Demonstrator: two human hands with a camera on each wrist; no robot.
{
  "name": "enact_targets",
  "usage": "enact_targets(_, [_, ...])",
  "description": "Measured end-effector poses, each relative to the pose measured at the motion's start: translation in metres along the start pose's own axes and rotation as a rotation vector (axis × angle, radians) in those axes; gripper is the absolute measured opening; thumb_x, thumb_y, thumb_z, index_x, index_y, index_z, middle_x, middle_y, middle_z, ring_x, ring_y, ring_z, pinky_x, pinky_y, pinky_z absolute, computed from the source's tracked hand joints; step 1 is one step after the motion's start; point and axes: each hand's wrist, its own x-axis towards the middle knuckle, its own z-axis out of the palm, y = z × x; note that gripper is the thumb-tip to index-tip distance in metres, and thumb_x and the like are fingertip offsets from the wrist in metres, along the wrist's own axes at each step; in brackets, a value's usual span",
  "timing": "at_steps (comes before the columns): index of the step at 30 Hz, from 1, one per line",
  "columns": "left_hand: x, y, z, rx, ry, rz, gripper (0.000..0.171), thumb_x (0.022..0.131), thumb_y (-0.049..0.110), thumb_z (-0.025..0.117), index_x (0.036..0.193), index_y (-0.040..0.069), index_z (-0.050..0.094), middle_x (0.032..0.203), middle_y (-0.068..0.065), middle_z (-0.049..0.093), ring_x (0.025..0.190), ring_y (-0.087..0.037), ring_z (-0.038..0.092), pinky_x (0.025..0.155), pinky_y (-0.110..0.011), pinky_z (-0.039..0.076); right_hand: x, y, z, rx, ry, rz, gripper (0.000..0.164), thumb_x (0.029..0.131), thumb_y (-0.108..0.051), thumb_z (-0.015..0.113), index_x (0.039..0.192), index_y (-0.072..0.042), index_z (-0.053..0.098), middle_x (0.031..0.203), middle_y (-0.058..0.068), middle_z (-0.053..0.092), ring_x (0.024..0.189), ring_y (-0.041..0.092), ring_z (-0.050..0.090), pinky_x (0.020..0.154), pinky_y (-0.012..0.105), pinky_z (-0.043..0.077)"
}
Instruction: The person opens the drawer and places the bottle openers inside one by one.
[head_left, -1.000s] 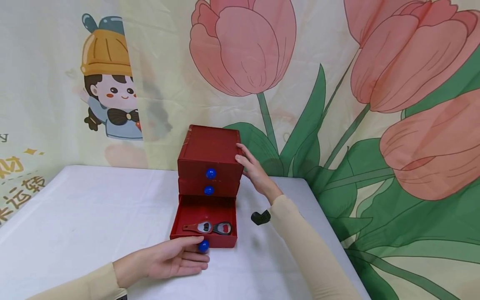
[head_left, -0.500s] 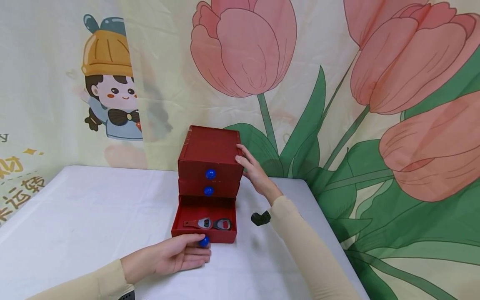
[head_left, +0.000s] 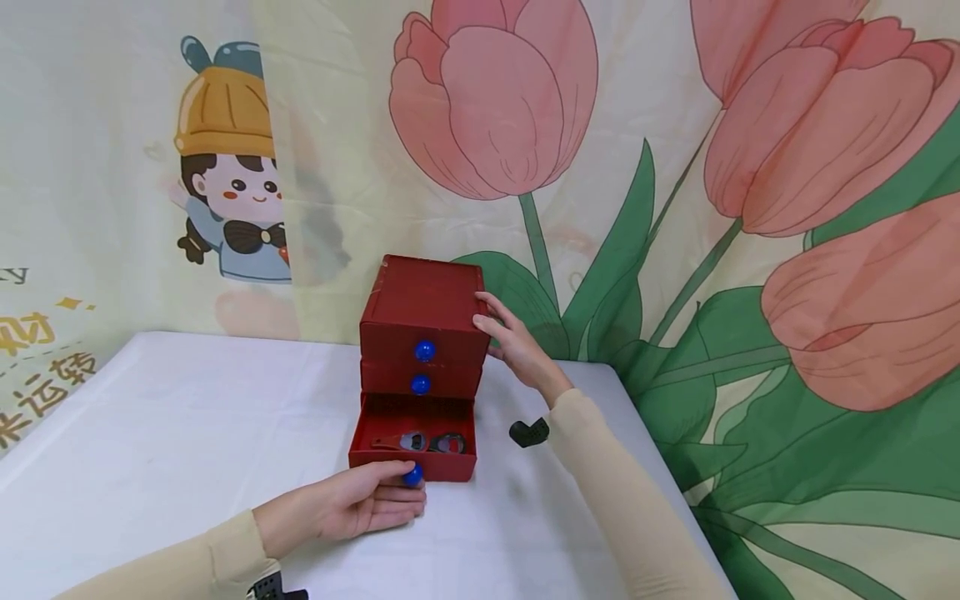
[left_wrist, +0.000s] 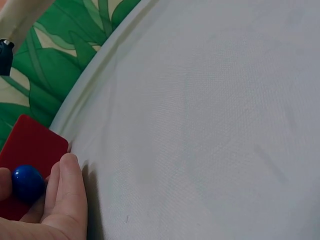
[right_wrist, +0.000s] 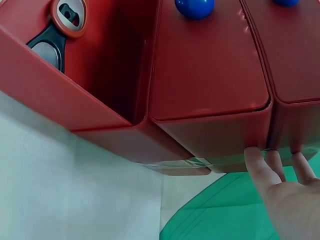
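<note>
A red drawer box (head_left: 427, 296) with three stacked drawers stands on the table, each drawer fitted with a blue knob. Its bottom drawer (head_left: 442, 468) is pulled partway out. Inside lie two bottle openers, one with a reddish handle (head_left: 386, 442) and one with a dark handle (head_left: 447, 443). My left hand (head_left: 360, 502) pinches the bottom knob (left_wrist: 28, 183) between thumb and fingers, the other fingers stretched out beneath it. My right hand (head_left: 517, 342) rests against the right side of the box near its top, fingertips (right_wrist: 253, 155) touching the wall around the upper drawers.
A white cloth (head_left: 187, 433) covers the table. Behind it hangs a backdrop (head_left: 337, 167) printed with tulips and a cartoon child. A black wrist camera (head_left: 529, 432) sits by the right sleeve (head_left: 615, 492).
My left hand has moved forward with the knob, and the bottom drawer has slid a little further into the box. The right hand keeps its place on the box side.
</note>
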Motion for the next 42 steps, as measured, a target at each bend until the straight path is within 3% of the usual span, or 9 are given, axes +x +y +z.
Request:
enact_targets(14, [0.009,0.005,0.000,-0.011,0.046,0.036,0.059,0.108,0.035,0.064,0.139,-0.014,0.055,0.129,-0.026,0.072,0.118,-0.036,0.073,0.106,-0.048,0.055,0.001,-0.003,-0.001,-0.002,0.002,-0.012,0.062,0.106,-0.038,0.062,0.163,-0.036,0.038,0.172,0.003,0.025,0.152,0.029,0.035,0.119,0.058,0.043])
enact_targets(42, [0.036,0.022,-0.005,-0.043,0.166,0.079,0.053,0.108,0.034,0.065,0.140,-0.008,0.057,0.126,-0.025,0.073,0.117,-0.039,0.073,0.103,-0.048,0.058,0.002,-0.001,-0.001,0.019,0.010,-0.003,0.062,0.107,-0.038,0.060,0.164,-0.033,0.037,0.172,0.005,0.023,0.153,0.031,0.035,0.120,0.060,0.041])
